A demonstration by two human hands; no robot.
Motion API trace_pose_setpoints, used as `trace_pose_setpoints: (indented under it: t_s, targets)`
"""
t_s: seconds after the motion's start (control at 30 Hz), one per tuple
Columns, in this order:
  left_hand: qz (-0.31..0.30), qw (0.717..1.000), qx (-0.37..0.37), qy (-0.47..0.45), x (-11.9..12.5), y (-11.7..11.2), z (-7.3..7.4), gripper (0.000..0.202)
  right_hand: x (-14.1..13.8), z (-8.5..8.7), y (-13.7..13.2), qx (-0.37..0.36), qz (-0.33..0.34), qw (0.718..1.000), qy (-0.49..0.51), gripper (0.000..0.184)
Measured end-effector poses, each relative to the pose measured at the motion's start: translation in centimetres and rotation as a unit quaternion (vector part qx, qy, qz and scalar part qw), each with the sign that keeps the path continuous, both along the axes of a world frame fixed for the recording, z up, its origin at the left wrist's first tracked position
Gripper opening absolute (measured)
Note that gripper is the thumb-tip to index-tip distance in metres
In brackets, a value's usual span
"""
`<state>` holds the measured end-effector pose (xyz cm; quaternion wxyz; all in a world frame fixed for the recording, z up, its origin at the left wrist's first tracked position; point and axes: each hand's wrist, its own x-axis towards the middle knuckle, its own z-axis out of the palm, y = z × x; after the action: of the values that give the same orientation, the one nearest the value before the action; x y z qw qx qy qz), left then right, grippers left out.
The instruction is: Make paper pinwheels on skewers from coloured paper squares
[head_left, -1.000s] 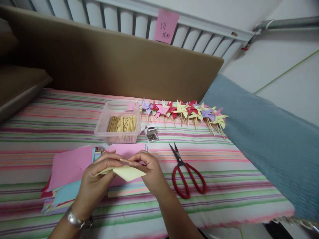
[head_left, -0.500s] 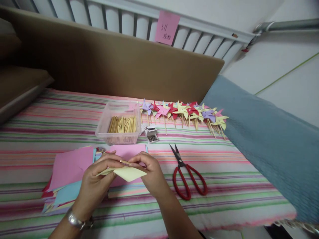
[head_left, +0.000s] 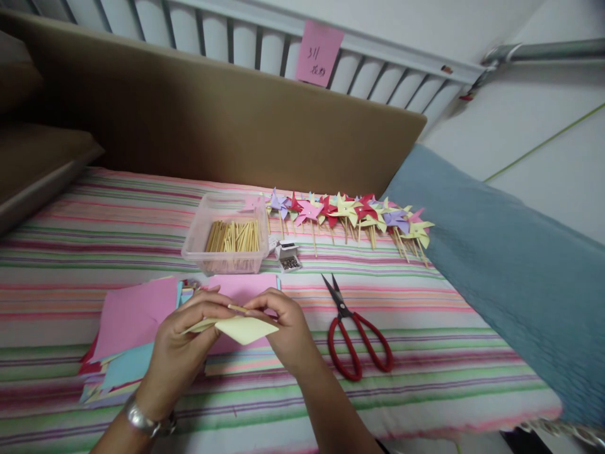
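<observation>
Both hands meet over the striped cloth near its front edge. My left hand [head_left: 182, 343] and my right hand [head_left: 283, 325] pinch a pale yellow folded paper [head_left: 243, 328] between them, with a thin wooden stick [head_left: 236, 308] at the fingertips. Fingers of both hands are closed on the paper. Under the hands lies a loose stack of coloured paper squares [head_left: 135, 321], pink on top.
A clear plastic box of wooden sticks [head_left: 227, 234] stands behind the hands, a small box of pins [head_left: 287, 255] beside it. Red-handled scissors [head_left: 354, 334] lie to the right. A row of finished paper pinwheels [head_left: 350, 214] lies further back. A brown board [head_left: 227, 120] backs the striped cloth [head_left: 425, 340].
</observation>
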<state>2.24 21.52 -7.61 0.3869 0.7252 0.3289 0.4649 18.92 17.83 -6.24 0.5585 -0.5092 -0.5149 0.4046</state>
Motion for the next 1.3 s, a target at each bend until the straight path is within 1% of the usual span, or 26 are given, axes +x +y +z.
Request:
trace_pose_setpoints:
  t_s: [0.2, 0.53, 0.93, 1.3]
  targets:
    - [-0.003, 1.000, 0.011, -0.002, 0.06, 0.02, -0.10, 0.016, 0.01, 0.12, 0.01, 0.006, -0.002, 1.000, -0.004, 0.004]
    - [-0.012, 1.000, -0.005, 0.003, -0.36, -0.16, -0.32, 0.015, -0.14, 0.02, 0.03, -0.002, -0.006, 1.000, 0.010, 0.002]
    - [-0.007, 1.000, -0.010, 0.009, -0.19, -0.07, -0.11, 0.014, -0.20, 0.08, 0.08, 0.000, -0.010, 1.000, 0.009, 0.002]
    - [-0.014, 1.000, -0.012, -0.002, -0.31, -0.25, -0.06, 0.014, -0.18, -0.10, -0.02, 0.005, -0.006, 1.000, 0.000, 0.005]
